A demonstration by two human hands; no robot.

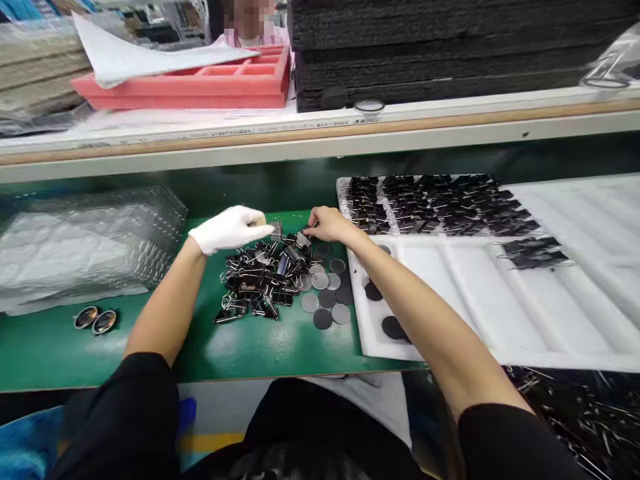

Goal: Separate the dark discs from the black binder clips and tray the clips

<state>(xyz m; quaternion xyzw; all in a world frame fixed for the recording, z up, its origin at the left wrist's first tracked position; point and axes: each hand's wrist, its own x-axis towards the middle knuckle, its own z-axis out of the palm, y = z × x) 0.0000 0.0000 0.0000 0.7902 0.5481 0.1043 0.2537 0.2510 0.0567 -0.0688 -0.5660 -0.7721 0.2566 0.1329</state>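
Right grip (327,224) touches binder clips (255,275).

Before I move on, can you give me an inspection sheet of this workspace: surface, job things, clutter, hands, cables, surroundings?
Surface: green table, shiny.
Job's things: heaped binder clips beside loose grey and black discs; white trays at right bear more discs and rows of clips.
Clutter: stacked clear plastic trays at left, two small round pieces in front.
Left hand: white-gloved, fingertips at a clip; grip unclear.
Right hand: bare, fingertips at another clip; grip unclear.
Cables: nothing seen.
Surroundings: shelf behind with pinkish-red tray and black stack; a person beyond.
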